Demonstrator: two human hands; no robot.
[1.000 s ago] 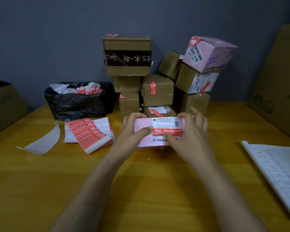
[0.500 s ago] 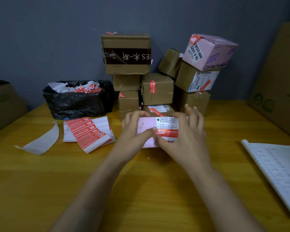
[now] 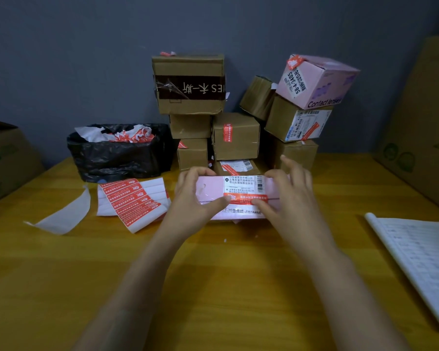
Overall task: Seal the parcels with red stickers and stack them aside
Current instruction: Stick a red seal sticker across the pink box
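held the pink parcel flat on the table, just in front of the stack of sealed parcels. curled the left hand round its left end, with thumb pressed on the red sticker across the flap seam. pinched the right end with the right hand, thumb on the sticker, index bent over the far edge, remaining fingers lifted loose. looked like sealing, nearly done. next, probably: rub flat, then lift onto that stack gently.

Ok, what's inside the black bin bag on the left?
Crumpled white backing paper with red scraps shows at the top of the black bin bag; anything deeper is hidden by its sides.
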